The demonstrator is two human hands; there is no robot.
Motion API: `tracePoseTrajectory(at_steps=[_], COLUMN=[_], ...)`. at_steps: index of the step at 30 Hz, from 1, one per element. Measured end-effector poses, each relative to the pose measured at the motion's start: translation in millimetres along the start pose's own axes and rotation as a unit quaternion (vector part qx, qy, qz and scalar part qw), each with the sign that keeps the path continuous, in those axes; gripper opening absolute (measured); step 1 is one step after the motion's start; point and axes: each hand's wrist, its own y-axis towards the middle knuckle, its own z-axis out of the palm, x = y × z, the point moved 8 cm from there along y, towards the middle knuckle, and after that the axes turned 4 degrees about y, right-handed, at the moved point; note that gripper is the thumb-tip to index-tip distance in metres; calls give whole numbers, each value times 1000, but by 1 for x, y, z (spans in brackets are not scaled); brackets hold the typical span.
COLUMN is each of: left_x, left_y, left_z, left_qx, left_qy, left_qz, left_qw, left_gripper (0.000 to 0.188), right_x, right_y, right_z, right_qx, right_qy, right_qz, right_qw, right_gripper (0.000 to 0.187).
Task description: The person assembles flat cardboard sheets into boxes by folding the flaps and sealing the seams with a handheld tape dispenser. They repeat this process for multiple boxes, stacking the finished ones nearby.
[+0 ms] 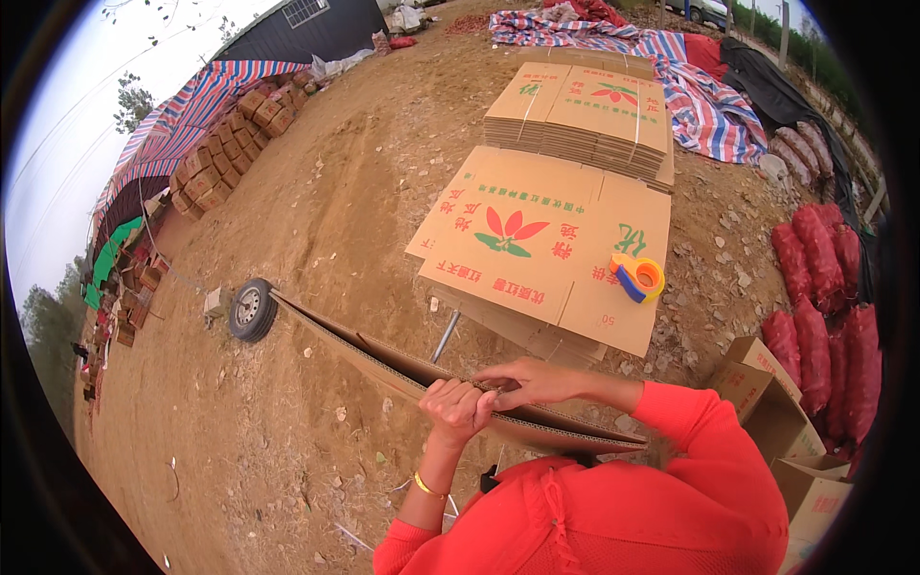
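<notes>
A flattened cardboard box [374, 362] stands on edge in front of me, its two layers slightly parted along the top. My left hand [458, 406] is closed around its upper edge near the middle. Close beside it, my right hand [530, 383] grips the same edge, its fingers reaching over toward the left hand. Just beyond lies a stack of flat printed cartons [537, 230]. On the right side of that stack rests a blue tape dispenser [630, 280] with an orange and yellow roll.
A tied carton bundle [575, 105] lies farther back. At left, a wheel [253, 310] lies past the box's far end. Opened boxes [767, 402] and red mesh sacks [815, 335] stand at right. Stacked cartons [216, 168] line the far left beside a striped tarp [182, 115].
</notes>
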Motion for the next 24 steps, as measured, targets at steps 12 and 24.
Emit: tracePoseTrajectory(at_steps=[12, 24], left_x=[-19, 46], left_y=[-53, -191], left_z=[-91, -91], left_qx=[3, 167], left_qy=[-33, 53], left_qz=[-1, -346], left_qw=[999, 922], left_gripper=[46, 17], right_x=[-25, 55], right_y=[98, 220], right_z=[-61, 65], right_qx=[-111, -62], right_qy=[-415, -551], right_qz=[-45, -177], right_qw=[902, 813], right_gripper=[32, 19])
